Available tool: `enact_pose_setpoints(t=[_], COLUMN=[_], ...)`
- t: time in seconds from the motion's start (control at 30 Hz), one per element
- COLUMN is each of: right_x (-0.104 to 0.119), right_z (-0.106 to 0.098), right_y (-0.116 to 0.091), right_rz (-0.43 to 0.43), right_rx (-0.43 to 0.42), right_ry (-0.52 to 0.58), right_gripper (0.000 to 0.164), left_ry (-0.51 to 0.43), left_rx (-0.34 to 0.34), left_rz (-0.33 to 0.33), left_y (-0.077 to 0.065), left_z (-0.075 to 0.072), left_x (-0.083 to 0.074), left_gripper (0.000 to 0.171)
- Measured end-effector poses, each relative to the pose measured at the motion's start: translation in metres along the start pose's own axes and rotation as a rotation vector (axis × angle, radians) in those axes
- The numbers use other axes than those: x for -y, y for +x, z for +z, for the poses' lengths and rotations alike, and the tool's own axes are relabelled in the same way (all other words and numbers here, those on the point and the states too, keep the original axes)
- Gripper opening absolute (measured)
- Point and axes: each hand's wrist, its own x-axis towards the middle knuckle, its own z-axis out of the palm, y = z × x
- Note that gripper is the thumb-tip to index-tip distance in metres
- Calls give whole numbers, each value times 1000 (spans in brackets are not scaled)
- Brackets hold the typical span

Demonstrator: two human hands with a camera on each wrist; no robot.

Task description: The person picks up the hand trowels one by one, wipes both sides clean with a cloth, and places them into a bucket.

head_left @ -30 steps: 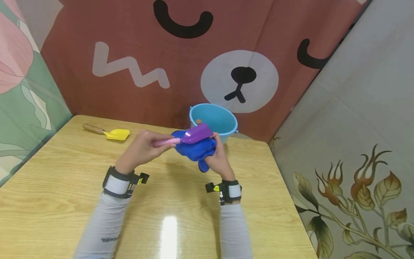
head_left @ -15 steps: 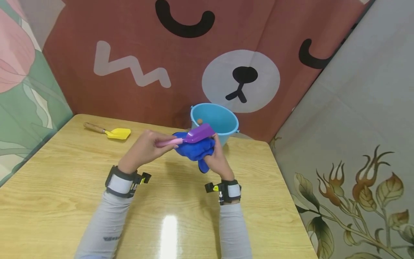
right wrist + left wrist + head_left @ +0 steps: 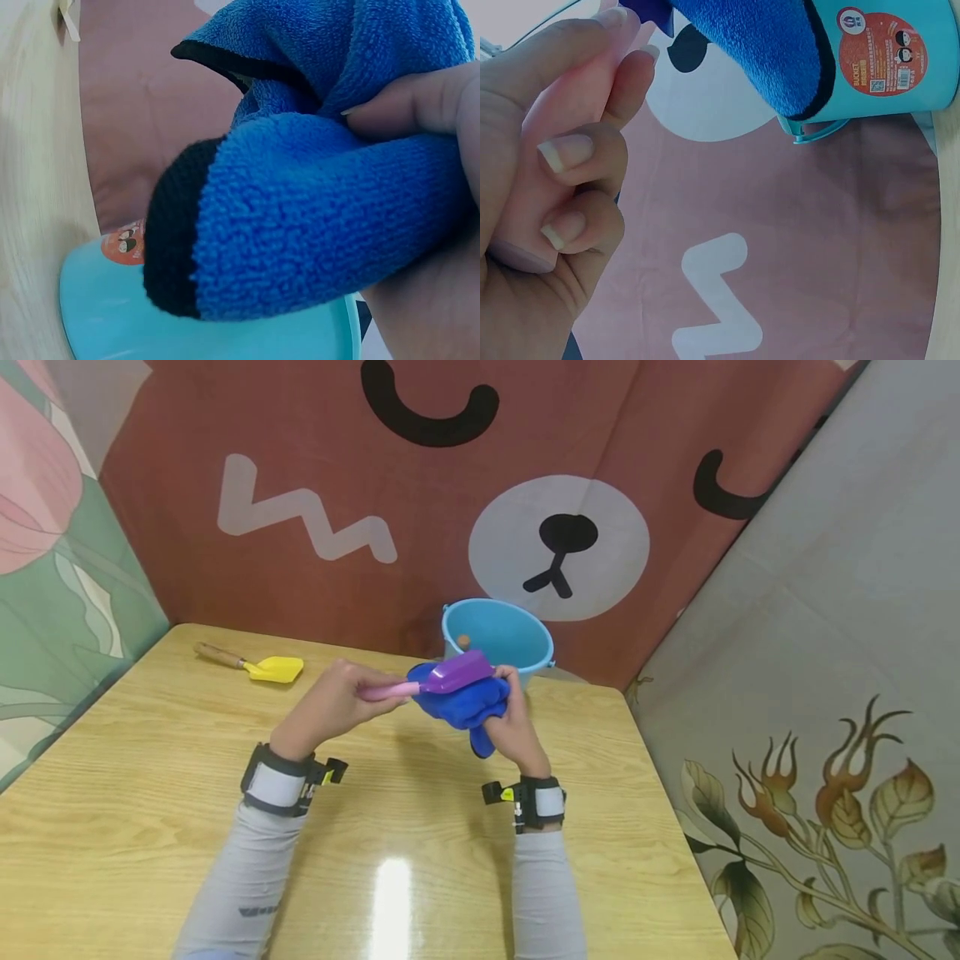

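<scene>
My left hand (image 3: 337, 703) grips the pink handle of a small toy shovel (image 3: 459, 672) with a purple blade, held up over the table. In the left wrist view its fingers (image 3: 577, 154) curl round the pink handle (image 3: 555, 142). A bunched blue terry cloth (image 3: 468, 703) with a dark edge lies under and against the blade, gripped by my right hand (image 3: 513, 727). The right wrist view has the thumb pressing into the folds of the blue cloth (image 3: 300, 217), with one end hanging free. Part of the blade's underside is hidden by the cloth.
Behind the hands a light blue bucket (image 3: 517, 639) stands near the table's back edge, a rounded wooden end (image 3: 463, 642) showing inside it. A yellow shovel (image 3: 273, 669) with a wooden handle lies at the back left of the wooden table (image 3: 375, 827). Printed curtains surround the table.
My right hand has shifted slightly right with the blue cloth along the shovel's blade. My left hand stays nearly in place, holding the handle.
</scene>
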Motion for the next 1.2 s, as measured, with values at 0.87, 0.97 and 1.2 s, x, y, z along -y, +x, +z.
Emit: enact_pose_setpoints(t=[0.87,0.97,1.2], right_x=[0,-1,-7], right_z=[-19,-20,-22], right_y=[-3,-4,-4], right_rz=[25,17,-9], right_rx=[-125,-133,-139], right_ry=[69,59,49], right_gripper=[42,40,39], left_ry=[99,86,49], left_rx=[-23,-23,-52], left_rz=[-62,-58,-31], left_y=[-5,-6,-8], left_z=[-14,-15,-14], left_x=[2,4,10], left_gripper=[28,28,30])
